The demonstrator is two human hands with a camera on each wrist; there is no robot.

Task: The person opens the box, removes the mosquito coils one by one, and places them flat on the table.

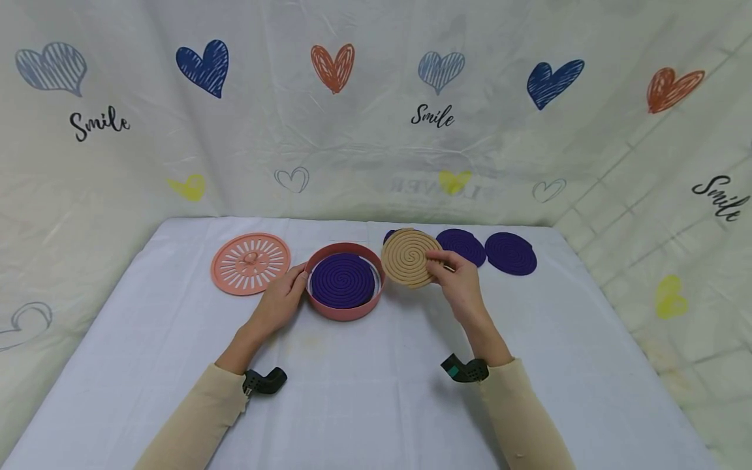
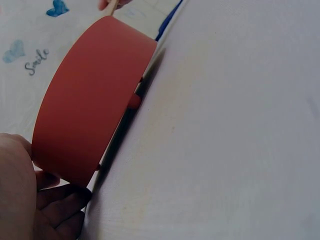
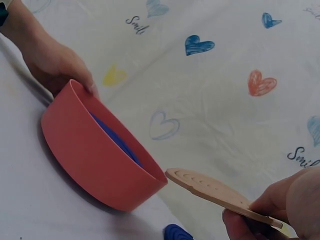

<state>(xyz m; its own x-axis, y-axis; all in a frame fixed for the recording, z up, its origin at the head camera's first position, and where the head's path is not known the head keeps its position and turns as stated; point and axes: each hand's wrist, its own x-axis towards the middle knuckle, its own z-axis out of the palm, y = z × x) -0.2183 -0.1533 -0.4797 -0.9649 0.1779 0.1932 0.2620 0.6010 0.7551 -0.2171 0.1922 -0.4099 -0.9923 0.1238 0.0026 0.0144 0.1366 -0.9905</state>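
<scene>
My left hand [image 1: 283, 297] grips the left side of a round coral-pink box [image 1: 345, 314], thumb at the rim and fingers against the outer wall. Inside it lies a dark purple mosquito coil [image 1: 343, 281], flat, with a bit of white lining showing around its edge. Just right of the box, my right hand [image 1: 461, 281] pinches a tan mosquito coil [image 1: 408, 258] by its right edge between thumb and fingers. This coil is raised off the table, tilted in the right wrist view, its far edge close to the box's rim.
A slotted coral-pink lid [image 1: 250, 264] with a central knob lies left of the box. Behind and right of the tan coil lie purple coils [image 1: 461, 247] [image 1: 510, 254], one more partly hidden behind it. A white cloth covers the table [image 1: 364, 391]; a printed curtain [image 1: 376, 143] hangs behind.
</scene>
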